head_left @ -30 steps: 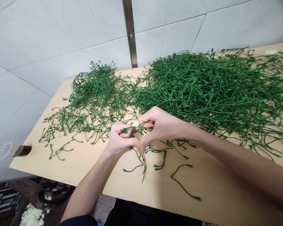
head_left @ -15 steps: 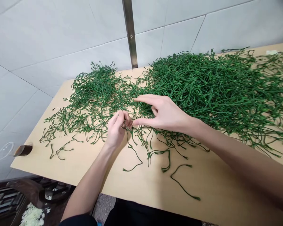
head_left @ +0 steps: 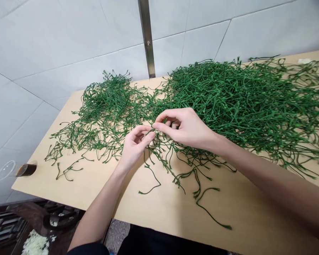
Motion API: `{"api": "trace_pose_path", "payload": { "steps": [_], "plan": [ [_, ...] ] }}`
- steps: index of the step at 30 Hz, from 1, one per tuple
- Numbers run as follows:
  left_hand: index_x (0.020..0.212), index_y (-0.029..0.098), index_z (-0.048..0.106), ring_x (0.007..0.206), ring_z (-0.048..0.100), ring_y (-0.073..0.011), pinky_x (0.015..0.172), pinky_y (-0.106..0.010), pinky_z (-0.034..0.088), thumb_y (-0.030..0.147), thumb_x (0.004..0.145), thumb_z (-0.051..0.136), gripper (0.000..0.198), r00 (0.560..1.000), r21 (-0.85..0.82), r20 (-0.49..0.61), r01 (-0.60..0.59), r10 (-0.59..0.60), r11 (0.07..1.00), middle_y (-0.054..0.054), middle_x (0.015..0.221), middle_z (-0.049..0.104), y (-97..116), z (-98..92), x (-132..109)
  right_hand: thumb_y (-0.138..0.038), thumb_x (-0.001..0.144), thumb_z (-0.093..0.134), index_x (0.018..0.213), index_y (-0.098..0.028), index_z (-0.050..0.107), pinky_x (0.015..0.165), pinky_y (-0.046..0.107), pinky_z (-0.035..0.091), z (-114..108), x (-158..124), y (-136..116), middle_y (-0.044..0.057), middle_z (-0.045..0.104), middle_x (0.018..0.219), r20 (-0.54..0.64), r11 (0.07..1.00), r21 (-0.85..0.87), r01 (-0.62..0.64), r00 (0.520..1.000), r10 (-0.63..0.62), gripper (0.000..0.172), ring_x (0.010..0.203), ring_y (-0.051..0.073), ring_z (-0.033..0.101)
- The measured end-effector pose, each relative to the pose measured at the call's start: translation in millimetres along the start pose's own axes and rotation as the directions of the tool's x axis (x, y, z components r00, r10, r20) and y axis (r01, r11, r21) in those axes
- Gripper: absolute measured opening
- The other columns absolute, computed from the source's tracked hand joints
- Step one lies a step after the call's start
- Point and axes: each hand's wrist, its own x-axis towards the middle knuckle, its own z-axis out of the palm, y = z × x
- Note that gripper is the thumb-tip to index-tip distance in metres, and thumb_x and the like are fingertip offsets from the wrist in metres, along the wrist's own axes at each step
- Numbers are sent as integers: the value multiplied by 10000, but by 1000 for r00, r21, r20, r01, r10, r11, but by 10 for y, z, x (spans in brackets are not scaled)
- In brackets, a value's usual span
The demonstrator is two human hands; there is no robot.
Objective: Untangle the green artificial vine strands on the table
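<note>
Legible text: none. No lettering, number, brand or sign can be read on the cup [head_left: 28, 170] at the left, the table [head_left: 149, 209], the far wall [head_left: 69, 39] or its metal strip [head_left: 146, 35].

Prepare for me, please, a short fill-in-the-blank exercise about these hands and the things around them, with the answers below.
1. The larger pile of green stems lies to the ___ of the smaller pile.
2. The right hand is farther from the clear cup than the ___ hand.
3. The liquid in that cup is ___, not pale.
4. The metal strip runs up the tiled ___.

Missing words: right; left; dark; wall.
</note>
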Motion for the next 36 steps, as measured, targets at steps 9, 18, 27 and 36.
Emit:
{"api": "trace_pose_path", "payload": {
  "steps": [9, 18, 27, 36],
  "plan": [
    [764, 162, 713, 617, 635, -106, 596, -214, 515, 376, 683, 819, 252, 999, -14, -50, 20, -21, 1000, -17, 710, 716, 16, 0, 15, -384, 816, 650, 845, -108, 712, 455, 207, 266, 67, -5, 113, -56, 475, 473, 287, 997, -48, -59, 955, 70, 284, 444, 54, 341],
    [792, 161, 677, 550, 631, -109, 575, -221, 527, 398, 753, 760, 254, 999, 60, -30, -21, 23, 998, 2, 630, 676, 56, 6, -6, -353, 815, 640, 812, -143, 634, 483, 217, 438, -58, -21, -4, -10, 609, 484, 376, 976, 28, -218, 906, 192, 210, 445, 119, 575],
    [884, 184, 625, 499, 533, -83, 461, -191, 444, 412, 801, 712, 257, 997, 161, 76, -16, 3, 987, 32, 644, 568, 3, -7, -46, -220, 788, 609, 728, -124, 638, 570, 230, 396, 0, -20, 57, 60, 620, 866, 210, 988, -130, 89, 976, -60, 116, 571, 65, 480],
    [800, 170, 663, 609, 611, -120, 598, -223, 492, 380, 845, 657, 215, 992, 292, 26, -127, 124, 948, -15, 704, 676, 68, 61, -80, -229, 743, 570, 671, -149, 562, 584, 243, 331, 30, -10, 23, -35, 481, 549, 203, 979, -198, 48, 979, -7, 108, 533, 85, 413]
  ]
}}
